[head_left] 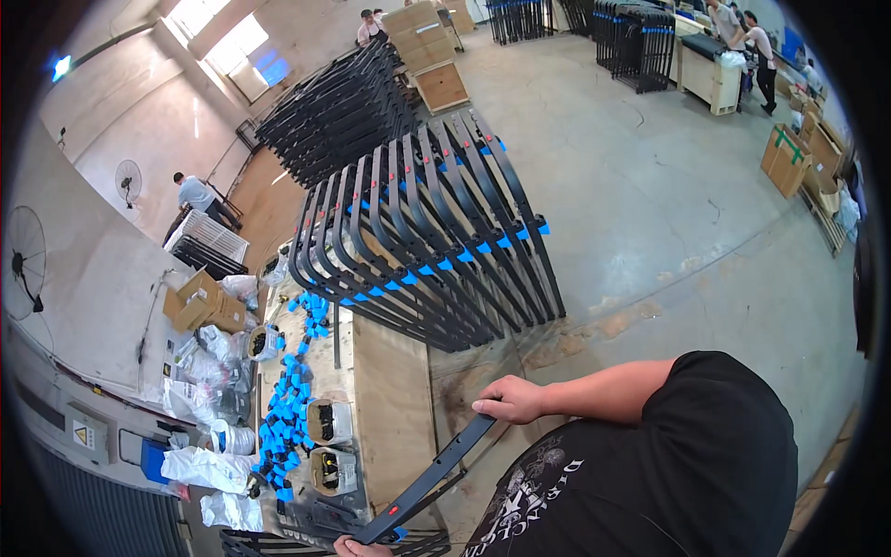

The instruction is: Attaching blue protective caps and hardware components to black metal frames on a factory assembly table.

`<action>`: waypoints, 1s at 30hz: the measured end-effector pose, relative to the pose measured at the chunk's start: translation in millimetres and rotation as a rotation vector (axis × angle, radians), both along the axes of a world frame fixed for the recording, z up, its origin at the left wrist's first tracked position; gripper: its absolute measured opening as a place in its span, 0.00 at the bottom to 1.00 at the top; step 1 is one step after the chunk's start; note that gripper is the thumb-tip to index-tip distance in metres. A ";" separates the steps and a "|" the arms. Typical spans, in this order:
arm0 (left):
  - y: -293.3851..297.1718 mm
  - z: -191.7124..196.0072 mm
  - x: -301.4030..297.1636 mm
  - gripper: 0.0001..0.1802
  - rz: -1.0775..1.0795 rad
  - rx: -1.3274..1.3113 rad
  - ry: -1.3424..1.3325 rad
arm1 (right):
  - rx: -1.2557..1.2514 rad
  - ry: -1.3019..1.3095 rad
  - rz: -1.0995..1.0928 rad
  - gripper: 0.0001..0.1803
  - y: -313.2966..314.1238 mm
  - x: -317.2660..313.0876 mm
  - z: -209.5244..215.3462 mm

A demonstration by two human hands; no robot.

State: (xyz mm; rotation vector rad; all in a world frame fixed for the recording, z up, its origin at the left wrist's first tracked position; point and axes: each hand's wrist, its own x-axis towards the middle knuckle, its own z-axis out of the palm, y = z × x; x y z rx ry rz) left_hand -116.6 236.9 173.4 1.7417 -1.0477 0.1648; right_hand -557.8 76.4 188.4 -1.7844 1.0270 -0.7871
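Note:
Across my body I hold a black metal frame with a straight bar, a row of holes and a small red mark. My right hand is closed around its far end. At the lower edge, my left hand grips the near end, partly cut off by the picture; a bit of blue shows beside it. Left of the frame is a wooden workbench with a pile of blue plastic pieces. Two white tubs of small dark parts stand on the bench near the frame.
Ahead, a row of similar black frames with blue fittings leans together by the bench. More frames are stacked behind. Plastic bags and an open carton lie left of the bench. A person works at the far left; others stand far right.

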 end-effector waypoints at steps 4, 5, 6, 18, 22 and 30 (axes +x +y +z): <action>-7.5 20.8 -60.6 0.14 -0.040 0.028 0.069 | 0.115 -0.129 -0.207 0.23 -17.2 -52.2 -16.6; -9.9 36.6 -85.0 0.14 -0.130 0.047 0.043 | 0.174 -0.149 -0.273 0.22 -25.7 -73.0 -24.0; -11.1 46.1 -102.1 0.14 -0.218 0.068 0.015 | 0.208 -0.317 -0.343 0.21 -32.3 -92.1 -31.2; -72.7 42.0 -340.5 0.24 -0.601 0.128 0.271 | 0.274 -0.843 -0.786 0.22 -65.2 -365.5 -128.7; -130.0 55.9 -407.0 0.26 -0.675 0.039 0.353 | -0.016 -0.706 -0.834 0.22 -58.0 -480.7 -67.9; -257.4 91.7 -620.4 0.25 -1.081 0.014 0.763 | 0.196 -0.826 -1.073 0.19 -89.8 -667.5 53.2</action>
